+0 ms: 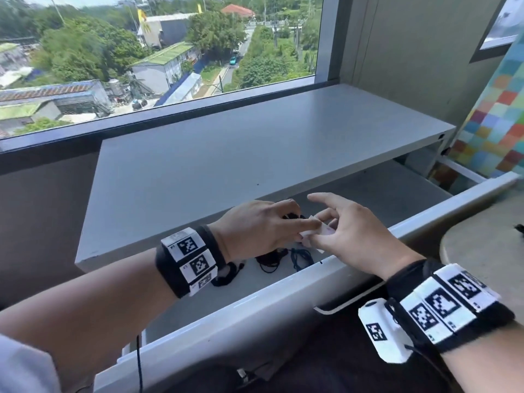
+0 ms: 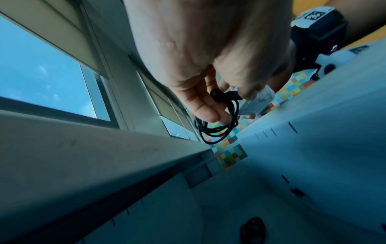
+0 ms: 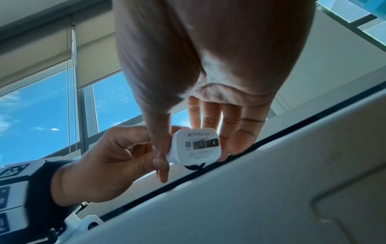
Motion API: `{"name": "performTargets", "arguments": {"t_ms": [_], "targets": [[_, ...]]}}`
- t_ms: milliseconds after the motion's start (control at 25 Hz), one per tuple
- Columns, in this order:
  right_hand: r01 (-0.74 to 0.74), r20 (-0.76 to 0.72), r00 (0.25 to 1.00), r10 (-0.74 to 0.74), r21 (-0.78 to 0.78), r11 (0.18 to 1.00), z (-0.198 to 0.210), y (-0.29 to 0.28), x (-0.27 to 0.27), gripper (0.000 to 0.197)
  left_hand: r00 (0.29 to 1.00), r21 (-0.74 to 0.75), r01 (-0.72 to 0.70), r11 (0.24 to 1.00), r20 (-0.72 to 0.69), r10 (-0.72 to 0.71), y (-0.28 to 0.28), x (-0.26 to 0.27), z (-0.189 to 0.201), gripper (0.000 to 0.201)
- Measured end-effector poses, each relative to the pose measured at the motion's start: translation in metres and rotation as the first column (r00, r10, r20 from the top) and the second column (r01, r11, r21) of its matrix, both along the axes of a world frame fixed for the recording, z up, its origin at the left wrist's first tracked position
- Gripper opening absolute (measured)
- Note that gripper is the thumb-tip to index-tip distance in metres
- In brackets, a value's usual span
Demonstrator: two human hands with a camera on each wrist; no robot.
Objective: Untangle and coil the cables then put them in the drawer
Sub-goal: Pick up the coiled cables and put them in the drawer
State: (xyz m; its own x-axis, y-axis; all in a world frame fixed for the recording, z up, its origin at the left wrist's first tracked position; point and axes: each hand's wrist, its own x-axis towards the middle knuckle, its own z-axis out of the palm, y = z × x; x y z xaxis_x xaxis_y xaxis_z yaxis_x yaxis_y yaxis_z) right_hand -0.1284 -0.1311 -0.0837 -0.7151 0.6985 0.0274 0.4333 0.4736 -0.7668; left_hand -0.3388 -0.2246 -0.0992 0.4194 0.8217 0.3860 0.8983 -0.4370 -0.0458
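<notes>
Both hands meet over the open drawer (image 1: 255, 307). My left hand (image 1: 286, 219) curls its fingers round a small coil of black cable (image 2: 217, 128), which hangs below the fingertips (image 2: 211, 115). My right hand (image 1: 326, 225) pinches a white charger plug (image 3: 196, 147) between thumb and fingers, and the plug (image 1: 312, 234) sits right against the left hand. On the drawer floor below lie a black cable bundle (image 1: 270, 260), a thin blue cable (image 1: 302, 258) and another black bundle (image 1: 226, 275), partly hidden by my left wrist.
The grey cabinet top (image 1: 226, 154) runs under a large window behind the drawer. A round table edge (image 1: 482, 251) stands at the right, with a colourful tiled wall (image 1: 499, 114) beyond. The drawer's right half (image 1: 382, 194) shows bare floor.
</notes>
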Motion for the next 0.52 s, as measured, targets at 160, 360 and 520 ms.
{"name": "performTargets", "arguments": {"t_ms": [160, 360, 520], "targets": [[0.037, 0.009, 0.999, -0.037, 0.026, 0.999, -0.004, 0.002, 0.004, 0.072, 0.999, -0.010, -0.037, 0.999, -0.016, 0.037, 0.001, -0.017, -0.023, 0.036], [0.088, 0.025, 0.996, -0.090, 0.056, 0.995, 0.006, 0.016, 0.046, 0.061, 0.986, -0.217, -0.111, 0.970, -0.149, 0.080, -0.003, -0.042, -0.086, 0.035], [0.208, 0.020, 0.978, -0.210, 0.073, 0.975, 0.023, 0.023, 0.105, 0.051, 0.964, -0.453, -0.111, 0.885, -0.265, -0.015, -0.005, -0.035, -0.125, 0.036]]}}
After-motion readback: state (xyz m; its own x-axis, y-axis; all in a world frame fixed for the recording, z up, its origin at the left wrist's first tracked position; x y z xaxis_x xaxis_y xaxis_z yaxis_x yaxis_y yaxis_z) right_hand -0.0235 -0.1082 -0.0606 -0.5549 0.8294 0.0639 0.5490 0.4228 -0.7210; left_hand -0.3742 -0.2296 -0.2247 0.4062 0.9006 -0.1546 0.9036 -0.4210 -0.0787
